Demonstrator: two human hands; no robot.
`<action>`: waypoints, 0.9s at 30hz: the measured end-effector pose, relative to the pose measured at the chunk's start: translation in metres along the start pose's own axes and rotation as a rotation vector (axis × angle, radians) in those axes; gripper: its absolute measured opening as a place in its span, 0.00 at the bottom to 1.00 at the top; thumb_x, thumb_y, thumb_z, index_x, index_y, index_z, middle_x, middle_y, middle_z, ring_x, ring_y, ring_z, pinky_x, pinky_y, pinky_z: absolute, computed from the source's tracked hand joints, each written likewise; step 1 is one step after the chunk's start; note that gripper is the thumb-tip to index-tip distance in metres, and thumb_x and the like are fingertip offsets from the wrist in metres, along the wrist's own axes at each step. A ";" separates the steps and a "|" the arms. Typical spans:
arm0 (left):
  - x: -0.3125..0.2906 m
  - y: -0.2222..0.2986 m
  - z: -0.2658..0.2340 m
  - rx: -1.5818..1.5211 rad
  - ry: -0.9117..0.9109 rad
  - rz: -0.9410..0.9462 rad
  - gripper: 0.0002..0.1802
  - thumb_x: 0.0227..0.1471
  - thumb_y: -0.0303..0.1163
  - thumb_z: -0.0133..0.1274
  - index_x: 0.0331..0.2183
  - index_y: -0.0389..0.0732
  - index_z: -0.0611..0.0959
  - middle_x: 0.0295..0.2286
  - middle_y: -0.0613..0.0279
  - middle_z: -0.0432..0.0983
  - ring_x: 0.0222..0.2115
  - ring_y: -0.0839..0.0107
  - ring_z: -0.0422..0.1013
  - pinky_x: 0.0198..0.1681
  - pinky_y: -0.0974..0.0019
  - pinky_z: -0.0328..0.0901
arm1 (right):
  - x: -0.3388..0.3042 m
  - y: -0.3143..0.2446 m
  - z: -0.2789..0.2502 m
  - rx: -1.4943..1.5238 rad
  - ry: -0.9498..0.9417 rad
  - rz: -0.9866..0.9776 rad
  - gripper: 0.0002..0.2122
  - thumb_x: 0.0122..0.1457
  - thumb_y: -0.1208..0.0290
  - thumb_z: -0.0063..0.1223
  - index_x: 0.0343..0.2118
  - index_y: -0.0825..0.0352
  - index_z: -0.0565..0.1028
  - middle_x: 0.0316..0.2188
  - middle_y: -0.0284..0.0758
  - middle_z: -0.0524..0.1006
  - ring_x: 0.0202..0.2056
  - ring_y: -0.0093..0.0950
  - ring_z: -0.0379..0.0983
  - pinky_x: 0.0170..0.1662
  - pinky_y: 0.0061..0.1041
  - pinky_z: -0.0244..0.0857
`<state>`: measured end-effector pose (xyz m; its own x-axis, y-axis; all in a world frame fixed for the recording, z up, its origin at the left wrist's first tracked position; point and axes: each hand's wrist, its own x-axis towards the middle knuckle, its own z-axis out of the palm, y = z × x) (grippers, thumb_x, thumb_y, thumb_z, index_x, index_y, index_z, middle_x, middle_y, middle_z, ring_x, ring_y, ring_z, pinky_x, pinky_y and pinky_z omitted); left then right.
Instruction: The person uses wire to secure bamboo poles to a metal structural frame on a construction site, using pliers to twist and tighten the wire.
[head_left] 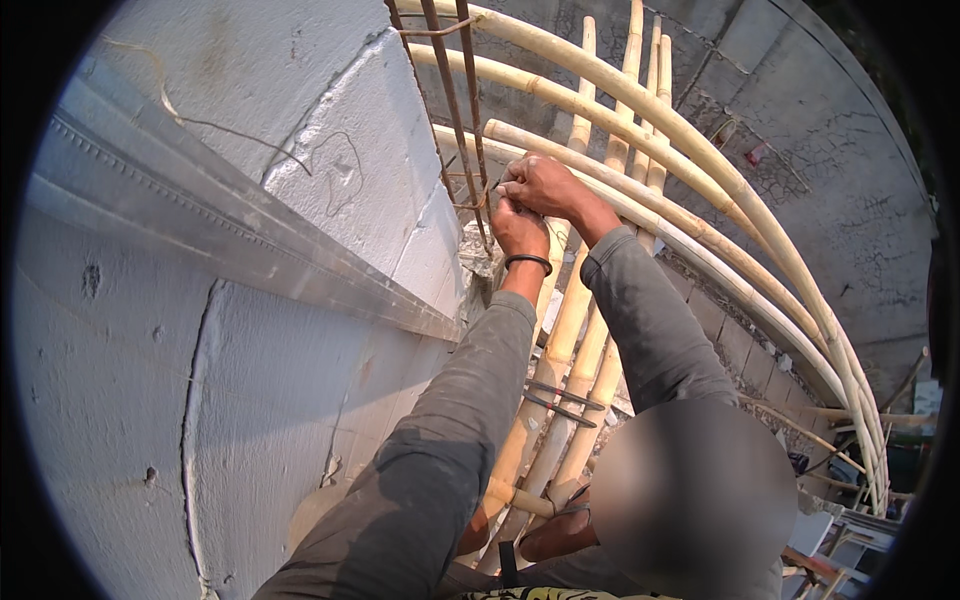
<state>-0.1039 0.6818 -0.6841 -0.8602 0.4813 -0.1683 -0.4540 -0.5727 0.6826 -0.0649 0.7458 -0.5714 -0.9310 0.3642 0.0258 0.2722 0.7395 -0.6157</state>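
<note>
Rust-brown rods (472, 80) just left of the hands (543, 188) (themselves close together).

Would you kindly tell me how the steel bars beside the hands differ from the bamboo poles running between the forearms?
Colour: the steel bars are dark rusty brown, while the bamboo poles are pale yellow.
Thickness: the steel bars are thin, whereas the bamboo poles are clearly thicker.
Surface: the bamboo poles show ringed joints; the steel bars show none.
Both are long and grouped side by side.
</note>
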 end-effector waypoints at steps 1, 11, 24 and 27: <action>0.013 0.003 -0.014 -0.355 -0.004 -0.004 0.06 0.57 0.27 0.50 0.34 0.34 0.77 0.31 0.64 0.74 0.31 0.74 0.69 0.36 0.71 0.64 | 0.013 -0.009 0.014 -0.109 -0.027 -0.069 0.11 0.56 0.65 0.53 0.33 0.69 0.78 0.29 0.47 0.78 0.32 0.41 0.75 0.38 0.38 0.66; -0.035 0.017 0.022 -0.190 0.291 -0.299 0.06 0.54 0.30 0.51 0.29 0.39 0.76 0.21 0.69 0.67 0.17 0.79 0.61 0.18 0.73 0.57 | 0.018 0.036 0.005 -0.210 0.052 0.008 0.10 0.57 0.67 0.51 0.32 0.71 0.75 0.32 0.49 0.76 0.38 0.49 0.72 0.40 0.43 0.64; -0.028 0.046 0.016 -0.219 0.261 -0.413 0.03 0.58 0.36 0.49 0.32 0.51 0.73 0.16 0.75 0.59 0.11 0.79 0.53 0.13 0.71 0.50 | 0.048 0.028 0.017 0.271 0.096 0.298 0.15 0.55 0.67 0.56 0.20 0.75 0.76 0.17 0.45 0.75 0.20 0.36 0.74 0.25 0.35 0.68; -0.033 0.042 0.023 -0.336 0.250 -0.401 0.04 0.58 0.35 0.49 0.30 0.51 0.72 0.17 0.75 0.60 0.12 0.79 0.56 0.15 0.71 0.53 | 0.052 0.017 0.009 0.562 0.037 0.377 0.11 0.55 0.70 0.58 0.22 0.73 0.77 0.13 0.37 0.73 0.15 0.25 0.70 0.18 0.28 0.63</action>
<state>-0.0891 0.6566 -0.6334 -0.6158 0.5563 -0.5579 -0.7694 -0.5770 0.2740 -0.1108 0.7722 -0.5872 -0.7856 0.5658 -0.2504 0.3995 0.1548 -0.9036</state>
